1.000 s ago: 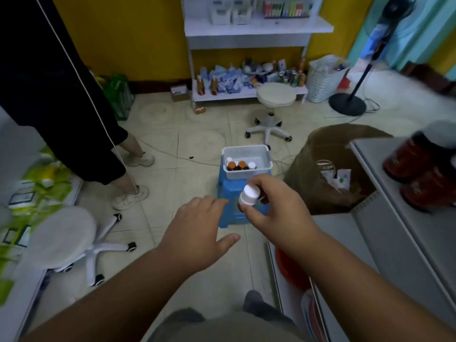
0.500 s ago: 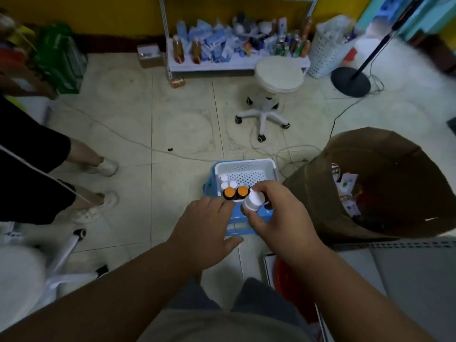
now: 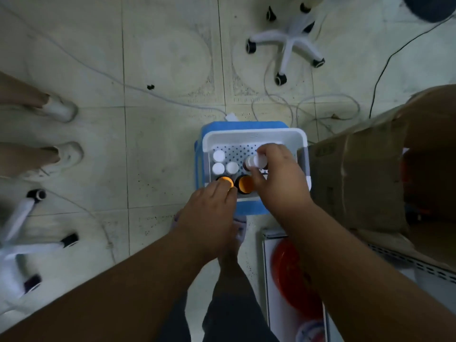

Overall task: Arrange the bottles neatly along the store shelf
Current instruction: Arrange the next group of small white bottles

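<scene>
A white basket sits on a blue stool on the floor. In it stand three white-capped bottles and two orange-capped bottles. My right hand is over the basket's right side and grips a dark bottle with a white cap. My left hand reaches into the basket's near left corner, its fingertips on the left orange-capped bottle. Whether those fingers curl round it is hidden.
A brown cardboard box stands open right of the stool. A white shelf edge with a red item lies at lower right. Another person's feet are at left. Stool bases and cables lie on the tiled floor.
The view has tilted down over the basket. Both hands have moved forward into it; the right still holds the white-capped bottle, and the left now touches an orange-capped bottle.
</scene>
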